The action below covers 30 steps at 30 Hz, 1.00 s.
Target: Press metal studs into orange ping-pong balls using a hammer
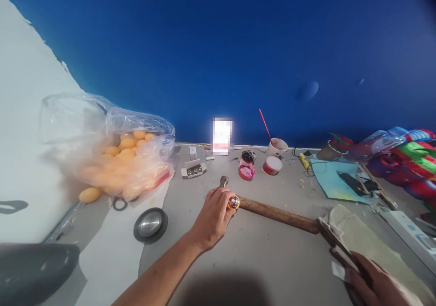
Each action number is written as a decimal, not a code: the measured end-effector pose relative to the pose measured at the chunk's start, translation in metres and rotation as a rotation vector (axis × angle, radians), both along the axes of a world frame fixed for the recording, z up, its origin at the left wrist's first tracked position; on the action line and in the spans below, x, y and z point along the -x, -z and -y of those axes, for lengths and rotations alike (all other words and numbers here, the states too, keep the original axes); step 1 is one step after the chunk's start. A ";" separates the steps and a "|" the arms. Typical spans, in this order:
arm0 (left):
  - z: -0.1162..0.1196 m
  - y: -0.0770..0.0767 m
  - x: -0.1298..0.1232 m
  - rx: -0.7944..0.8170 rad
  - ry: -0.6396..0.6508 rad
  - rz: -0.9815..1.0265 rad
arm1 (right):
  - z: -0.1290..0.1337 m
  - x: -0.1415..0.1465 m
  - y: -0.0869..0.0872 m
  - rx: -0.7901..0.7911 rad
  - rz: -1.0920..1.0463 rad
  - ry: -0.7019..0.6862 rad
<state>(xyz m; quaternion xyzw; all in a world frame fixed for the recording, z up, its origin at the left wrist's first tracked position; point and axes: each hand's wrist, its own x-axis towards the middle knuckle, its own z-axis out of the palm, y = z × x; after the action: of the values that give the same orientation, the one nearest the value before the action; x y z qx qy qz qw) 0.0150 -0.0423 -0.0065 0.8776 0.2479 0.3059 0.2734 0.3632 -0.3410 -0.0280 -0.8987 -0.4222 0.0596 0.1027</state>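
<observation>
While a small orange-rimmed piece (234,202) with shiny metal inside is grasped by the left hand (211,217) over the table (252,251), a dark item (337,242) at the right end of a wooden handle (279,214) is met by the right hand (373,278); whether it is gripped cannot be told. Orange balls (127,153) are bagged in clear plastic (139,119), well left.

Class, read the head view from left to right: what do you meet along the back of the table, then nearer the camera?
Back: bag of orange balls, small open box, white cup with red stick, blue sheet. Nearer: round metal-centred disc, left hand, shiny round piece, wooden handle, right hand.
</observation>
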 end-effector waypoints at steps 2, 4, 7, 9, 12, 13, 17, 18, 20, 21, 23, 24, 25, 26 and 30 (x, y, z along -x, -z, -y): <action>0.002 0.005 -0.003 -0.059 -0.046 -0.001 | -0.021 0.021 -0.004 -0.014 -0.155 -0.038; 0.002 0.008 -0.004 -0.101 -0.098 -0.001 | -0.045 0.041 -0.008 -0.064 -0.214 -0.091; -0.001 0.010 -0.001 -0.110 -0.175 0.003 | -0.081 0.061 -0.012 -0.092 -0.286 -0.166; -0.004 0.010 0.002 -0.110 -0.204 0.006 | -0.100 0.073 -0.016 -0.120 -0.360 -0.195; -0.005 0.007 0.003 -0.123 -0.198 -0.008 | -0.118 0.097 -0.021 -0.164 -0.498 -0.230; -0.004 0.006 0.002 -0.125 -0.191 -0.014 | -0.122 0.108 -0.023 -0.160 -0.543 -0.256; 0.004 0.003 -0.003 -0.086 -0.178 -0.026 | -0.136 0.139 -0.044 -0.085 -0.644 -0.359; 0.005 0.003 -0.004 -0.069 -0.179 -0.022 | -0.141 0.141 -0.054 -0.009 -0.701 -0.420; 0.007 0.004 -0.005 -0.052 -0.171 -0.012 | -0.157 0.140 -0.081 -0.027 -0.757 -0.432; 0.007 0.004 -0.005 -0.054 -0.166 -0.007 | -0.169 0.138 -0.097 -0.143 -0.719 -0.387; 0.006 0.006 -0.005 -0.067 -0.160 -0.002 | -0.200 0.141 -0.129 -0.443 -0.587 -0.298; 0.005 0.006 -0.005 -0.073 -0.160 -0.001 | -0.219 0.146 -0.141 -0.569 -0.552 -0.276; 0.005 0.007 -0.005 -0.076 -0.160 0.001 | -0.238 0.153 -0.150 -0.671 -0.571 -0.286; 0.005 0.007 -0.005 -0.077 -0.160 0.003 | -0.257 0.162 -0.154 -0.740 -0.643 -0.310; 0.005 0.004 -0.004 -0.071 -0.154 -0.002 | -0.304 0.196 -0.118 -0.947 -0.720 -0.389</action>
<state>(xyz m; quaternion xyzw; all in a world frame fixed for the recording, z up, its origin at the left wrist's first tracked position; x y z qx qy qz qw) 0.0185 -0.0471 -0.0101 0.8653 0.3040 0.3340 0.2173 0.1674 -0.0372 0.0898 -0.5858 -0.4977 0.1828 0.6130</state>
